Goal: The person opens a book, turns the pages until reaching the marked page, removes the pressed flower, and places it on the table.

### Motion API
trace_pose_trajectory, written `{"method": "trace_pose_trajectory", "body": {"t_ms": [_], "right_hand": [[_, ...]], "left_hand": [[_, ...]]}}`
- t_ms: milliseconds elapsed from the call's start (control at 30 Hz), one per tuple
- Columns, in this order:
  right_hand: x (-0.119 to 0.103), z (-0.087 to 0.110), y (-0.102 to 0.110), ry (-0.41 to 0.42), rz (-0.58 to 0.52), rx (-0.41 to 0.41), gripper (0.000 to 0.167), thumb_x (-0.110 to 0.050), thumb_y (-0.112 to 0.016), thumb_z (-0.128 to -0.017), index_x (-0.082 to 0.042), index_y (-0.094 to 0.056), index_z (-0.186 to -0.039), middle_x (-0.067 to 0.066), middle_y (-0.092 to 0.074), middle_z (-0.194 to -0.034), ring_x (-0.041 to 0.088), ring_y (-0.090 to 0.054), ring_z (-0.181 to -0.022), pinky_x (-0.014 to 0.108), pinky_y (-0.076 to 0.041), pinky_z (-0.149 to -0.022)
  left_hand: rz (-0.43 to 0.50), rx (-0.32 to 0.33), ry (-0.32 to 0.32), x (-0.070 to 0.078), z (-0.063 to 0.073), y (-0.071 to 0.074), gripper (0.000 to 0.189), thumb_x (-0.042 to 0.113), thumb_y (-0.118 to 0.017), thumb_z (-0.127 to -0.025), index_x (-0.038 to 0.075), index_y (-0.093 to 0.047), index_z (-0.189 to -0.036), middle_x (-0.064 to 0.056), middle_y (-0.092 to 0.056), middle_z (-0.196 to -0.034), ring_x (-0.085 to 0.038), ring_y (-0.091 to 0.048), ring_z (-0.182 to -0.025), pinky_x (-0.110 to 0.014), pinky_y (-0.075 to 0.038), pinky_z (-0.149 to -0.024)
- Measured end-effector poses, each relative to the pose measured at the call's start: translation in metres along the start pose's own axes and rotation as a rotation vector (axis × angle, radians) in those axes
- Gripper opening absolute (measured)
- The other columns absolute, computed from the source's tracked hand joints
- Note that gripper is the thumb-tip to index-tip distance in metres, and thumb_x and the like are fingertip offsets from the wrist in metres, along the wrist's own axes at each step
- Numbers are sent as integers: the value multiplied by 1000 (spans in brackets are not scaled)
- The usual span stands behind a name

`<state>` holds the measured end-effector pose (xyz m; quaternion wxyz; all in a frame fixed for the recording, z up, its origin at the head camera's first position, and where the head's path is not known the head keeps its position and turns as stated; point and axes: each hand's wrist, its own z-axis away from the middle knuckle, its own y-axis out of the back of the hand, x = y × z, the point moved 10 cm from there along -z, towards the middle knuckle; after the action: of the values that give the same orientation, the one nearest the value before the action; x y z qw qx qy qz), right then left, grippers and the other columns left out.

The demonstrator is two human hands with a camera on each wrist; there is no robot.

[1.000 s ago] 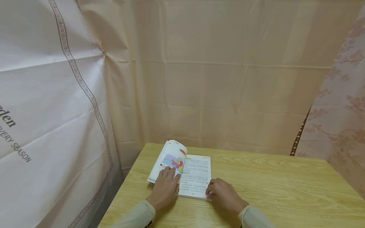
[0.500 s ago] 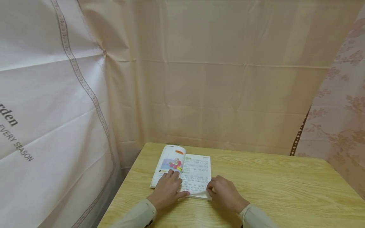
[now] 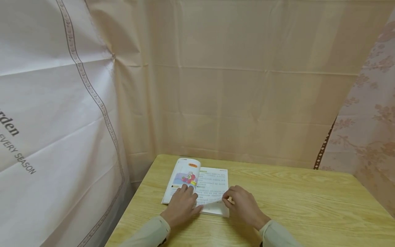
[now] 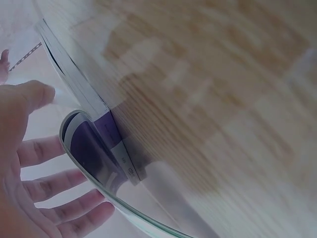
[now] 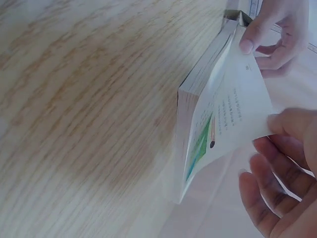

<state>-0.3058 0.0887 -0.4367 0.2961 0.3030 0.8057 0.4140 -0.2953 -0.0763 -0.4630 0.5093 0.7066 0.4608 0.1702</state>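
Note:
An open paperback book (image 3: 213, 180) lies on the wooden table, a coloured picture on its left page and lines of print on the right. Across the left page rests my left hand (image 3: 182, 204), fingers stretched out, its thumb over the lower part of the right page near the spine. My right hand (image 3: 242, 204) pinches the lower outer corner of a page (image 5: 242, 104) between thumb and forefinger and holds it lifted. In the right wrist view the page curves up off the thick stack of leaves beneath. The left wrist view shows the book's purple spine (image 4: 106, 126) from below.
The wooden table (image 3: 293, 199) extends to the right of the book. Beige cloth (image 3: 240, 103) hangs behind the table, a white printed cloth (image 3: 55, 137) on the left and a floral one (image 3: 367, 130) on the right.
My right hand has taken the corner of the right page and raised it. The left pages have settled flatter, and my left thumb has moved out onto the right page.

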Motion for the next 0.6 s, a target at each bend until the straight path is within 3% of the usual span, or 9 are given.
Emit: {"method": "trace_pose_trajectory", "body": {"t_ms": [133, 233, 400, 467, 600], "right_hand": [[3, 0, 10, -25, -33, 87, 14, -18, -87, -83, -18, -77, -94, -11, -68, -89, 2, -56, -74, 20, -50, -62], [6, 1, 12, -56, -45, 93, 23, -18, -87, -83, -14, -77, -104, -7, -69, -92, 2, -56, -72, 21, -49, -60], [9, 2, -1, -97, -46, -29, 24, -21, -85, -86, -13, -77, -107, -6, -70, -96, 3, -57, -73, 21, -49, -61], [7, 4, -7, -87, -44, -80, 24, -22, -84, -86, -13, -77, -107, -6, -70, -97, 5, -58, -76, 22, -50, -62], [3, 9, -18, -43, -28, -149, 26, -23, -86, -83, -12, -77, -105, -4, -70, -98, 9, -60, -82, 26, -53, -66]], "left_hand": [[-1, 13, 6, 0, -1, 1, 36, 46, -64, -97, 14, -68, -81, -2, -55, -83, -23, -51, -82, -35, -45, -66], [-2, 28, 21, -1, -2, 2, 28, 37, -63, -99, 14, -67, -82, -2, -57, -82, -24, -52, -79, -36, -45, -67], [-13, 25, 83, -8, -4, 0, 25, 31, -60, -100, 6, -63, -103, -4, -62, -86, -23, -57, -80, -37, -48, -68], [-10, 48, 112, -10, -4, 1, 35, 29, -61, -99, 1, -59, -118, -6, -65, -87, -23, -59, -79, -37, -49, -68], [36, 162, 133, -13, -1, 10, 66, 23, -67, -93, -7, -40, -144, -9, -65, -85, -23, -59, -73, -37, -49, -64]]}}
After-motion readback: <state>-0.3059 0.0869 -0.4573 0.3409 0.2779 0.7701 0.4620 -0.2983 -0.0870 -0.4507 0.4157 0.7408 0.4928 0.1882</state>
